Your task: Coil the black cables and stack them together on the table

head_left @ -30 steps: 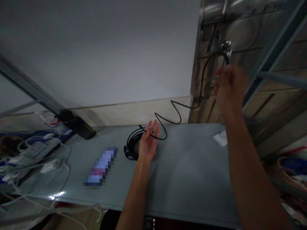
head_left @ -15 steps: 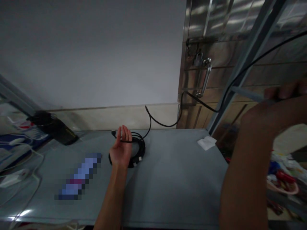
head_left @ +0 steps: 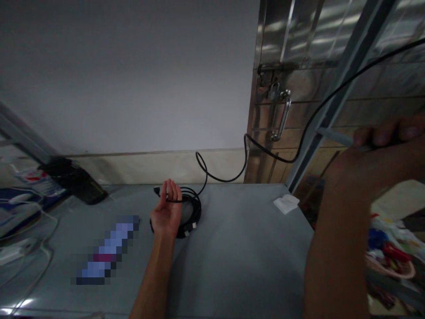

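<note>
Black cable [head_left: 195,212]: coiled part sits on the grey tabletop [head_left: 239,257] toward the wall side, behind and right of the left hand [head_left: 167,215]. Two connector ends with light tips show at the coil's near right edge; another dark plug is just left of the left fingertips. Left hand is palm up, fingers together and nearly straight, not clenched; one strand runs across them. From the coil the cable rises in a small loop, sags past the pale skirting [head_left: 159,166], crosses in front of the metal door [head_left: 302,84] and upright post [head_left: 348,75], then exits at the right edge above the right hand [head_left: 381,150]. Right hand is raised, wrist bent, fingers curled; can't tell whether they grip anything, partly hidden. Crumpled white paper [head_left: 286,204] is on the tabletop's right end. Left of the left hand: pixelated flat object [head_left: 109,250], then dark bottle [head_left: 75,179] on its side and white cords [head_left: 48,252]. Basket [head_left: 410,270] of mixed items is lower right, beyond the right forearm.
</note>
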The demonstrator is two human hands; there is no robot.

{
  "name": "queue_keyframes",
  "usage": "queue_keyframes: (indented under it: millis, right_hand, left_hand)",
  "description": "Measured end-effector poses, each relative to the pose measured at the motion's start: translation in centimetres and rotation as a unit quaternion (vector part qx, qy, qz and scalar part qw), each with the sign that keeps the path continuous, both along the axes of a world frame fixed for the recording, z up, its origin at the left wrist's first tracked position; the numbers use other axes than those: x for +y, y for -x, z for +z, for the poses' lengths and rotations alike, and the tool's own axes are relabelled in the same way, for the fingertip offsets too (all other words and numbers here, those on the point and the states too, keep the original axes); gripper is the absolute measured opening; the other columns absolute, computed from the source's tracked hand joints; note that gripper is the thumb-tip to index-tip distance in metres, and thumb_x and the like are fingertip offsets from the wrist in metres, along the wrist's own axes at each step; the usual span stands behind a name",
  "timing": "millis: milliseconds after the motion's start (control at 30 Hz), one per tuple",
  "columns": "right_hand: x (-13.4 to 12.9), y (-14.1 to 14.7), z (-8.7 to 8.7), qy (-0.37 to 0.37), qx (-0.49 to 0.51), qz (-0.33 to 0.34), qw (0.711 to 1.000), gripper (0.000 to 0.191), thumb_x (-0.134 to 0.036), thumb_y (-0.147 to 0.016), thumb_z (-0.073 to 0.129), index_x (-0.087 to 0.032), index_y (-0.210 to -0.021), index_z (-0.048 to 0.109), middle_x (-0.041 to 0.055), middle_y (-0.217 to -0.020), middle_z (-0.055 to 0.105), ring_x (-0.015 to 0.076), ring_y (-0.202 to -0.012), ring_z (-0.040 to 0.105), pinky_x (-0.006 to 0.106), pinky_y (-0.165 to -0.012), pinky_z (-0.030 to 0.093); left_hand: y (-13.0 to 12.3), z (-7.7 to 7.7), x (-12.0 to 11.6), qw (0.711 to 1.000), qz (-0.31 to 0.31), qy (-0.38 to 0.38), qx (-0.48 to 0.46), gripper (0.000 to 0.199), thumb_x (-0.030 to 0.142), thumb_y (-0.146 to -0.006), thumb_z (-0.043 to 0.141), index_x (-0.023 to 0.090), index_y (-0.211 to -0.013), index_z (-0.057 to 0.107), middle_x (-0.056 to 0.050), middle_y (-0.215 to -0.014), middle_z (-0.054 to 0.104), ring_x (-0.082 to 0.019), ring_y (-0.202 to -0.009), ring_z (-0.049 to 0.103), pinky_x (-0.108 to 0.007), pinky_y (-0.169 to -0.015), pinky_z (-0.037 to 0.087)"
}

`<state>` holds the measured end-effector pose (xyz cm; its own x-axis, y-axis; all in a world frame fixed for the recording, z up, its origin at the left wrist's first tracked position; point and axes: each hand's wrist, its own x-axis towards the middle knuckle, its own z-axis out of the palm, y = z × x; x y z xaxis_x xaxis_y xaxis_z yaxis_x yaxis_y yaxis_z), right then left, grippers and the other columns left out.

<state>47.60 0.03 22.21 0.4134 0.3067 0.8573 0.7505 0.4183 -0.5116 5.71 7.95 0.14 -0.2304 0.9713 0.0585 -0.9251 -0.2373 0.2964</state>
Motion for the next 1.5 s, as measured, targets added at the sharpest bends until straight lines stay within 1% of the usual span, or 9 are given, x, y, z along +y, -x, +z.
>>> queue_keyframes:
  millis: [100,200,333,467,633,800,933,1233,1500]
  right_hand:
    - [0.9,1.0,0.3,-0.254,0.192,0.077,0.945,0.046,-0.059,-0.120,0.041,-0.045,-0.103,0.082,0.0075,-0.090,0.069,0.0252,-0.074,0.065,0.043,-0.056,0.034]
    - [1.9,3.1,0.7,-0.280,0.223,0.159,0.920,0.039,-0.056,-0.118,0.056,-0.036,-0.094,0.079,0.0001,-0.075,0.059,0.0143,-0.059,0.050,0.040,-0.055,0.029]
    - [2.2,6.6,0.7,-0.160,0.152,0.227,0.949,0.035,-0.045,-0.123,0.046,-0.030,-0.103,0.070,-0.0049,-0.072,0.038,0.0138,-0.053,0.040,0.032,-0.053,0.038]
    - [2.4,9.7,-0.3,0.038,0.008,0.311,0.950,0.036,-0.052,-0.124,0.038,-0.030,-0.115,0.065,-0.0032,-0.074,0.047,0.0193,-0.059,0.050,0.034,-0.060,0.045]
    - [4.2,13.0,-2.6,0.198,-0.166,0.434,0.863,0.034,-0.039,-0.125,0.040,-0.023,-0.114,0.068,-0.0005,-0.087,0.065,0.0171,-0.077,0.062,0.030,-0.074,0.048]
    - [7.1,16.4,-6.6,0.327,-0.313,0.394,0.800,0.030,-0.019,-0.123,0.041,-0.018,-0.111,0.068,0.0096,-0.115,0.076,0.0210,-0.107,0.070,0.031,-0.095,0.048]
    - [8.1,19.0,-9.6,0.435,-0.389,0.378,0.719,0.028,-0.021,-0.124,0.043,-0.016,-0.117,0.069,0.0127,-0.117,0.079,0.0217,-0.101,0.073,0.029,-0.083,0.046]
    - [7.6,21.5,-12.0,0.518,-0.453,0.387,0.613,0.023,-0.017,-0.118,0.056,-0.011,-0.119,0.078,0.0148,-0.108,0.082,0.0215,-0.089,0.076,0.029,-0.065,0.042]
    - [7.6,20.9,-12.0,0.521,-0.449,0.374,0.622,0.019,-0.022,-0.110,0.073,-0.014,-0.124,0.083,0.0146,-0.112,0.083,0.0267,-0.103,0.080,0.028,-0.074,0.050]
  left_hand:
    - [-0.4,0.7,-0.5,1.000,-0.008,0.009,0.005,0.075,-0.002,-0.099,0.042,0.022,-0.170,0.053,-0.014,-0.153,0.078,-0.019,-0.146,0.072,-0.037,-0.127,0.054]
    - [-1.2,1.5,-1.1,0.999,-0.030,0.024,0.015,0.063,0.003,-0.106,0.043,0.017,-0.166,0.056,-0.018,-0.159,0.073,-0.021,-0.152,0.067,-0.038,-0.128,0.054]
    - [-2.4,2.3,-1.8,0.994,-0.077,0.023,0.074,0.056,0.008,-0.107,0.051,0.009,-0.162,0.059,-0.027,-0.168,0.062,-0.030,-0.160,0.059,-0.042,-0.128,0.055]
    - [-3.2,2.4,-2.0,0.983,-0.130,0.032,0.123,0.057,0.013,-0.105,0.058,0.015,-0.162,0.060,-0.028,-0.166,0.063,-0.033,-0.158,0.061,-0.051,-0.129,0.053]
    - [-3.6,2.1,-1.7,0.976,-0.170,0.073,0.119,0.052,0.013,-0.103,0.063,0.017,-0.155,0.066,-0.024,-0.153,0.075,-0.036,-0.149,0.070,-0.059,-0.128,0.054]
    - [-3.8,2.2,-1.7,0.975,-0.181,0.084,0.099,0.042,0.011,-0.109,0.054,0.013,-0.147,0.071,-0.021,-0.140,0.082,-0.032,-0.140,0.076,-0.052,-0.125,0.057]
    - [-3.8,2.0,-1.6,0.976,-0.173,0.091,0.092,0.039,0.010,-0.110,0.051,0.013,-0.142,0.074,-0.015,-0.122,0.087,-0.023,-0.116,0.084,-0.040,-0.115,0.062]
    - [-3.8,1.3,-1.5,0.969,-0.179,0.068,0.154,0.013,0.017,-0.105,0.074,0.014,-0.115,0.082,-0.010,-0.107,0.086,-0.018,-0.094,0.080,-0.026,-0.075,0.062]
    - [-4.9,2.0,-2.4,0.968,-0.174,0.013,0.182,0.021,0.016,-0.089,0.094,0.017,-0.104,0.080,-0.001,-0.099,0.075,-0.012,-0.081,0.066,-0.024,-0.070,0.056]
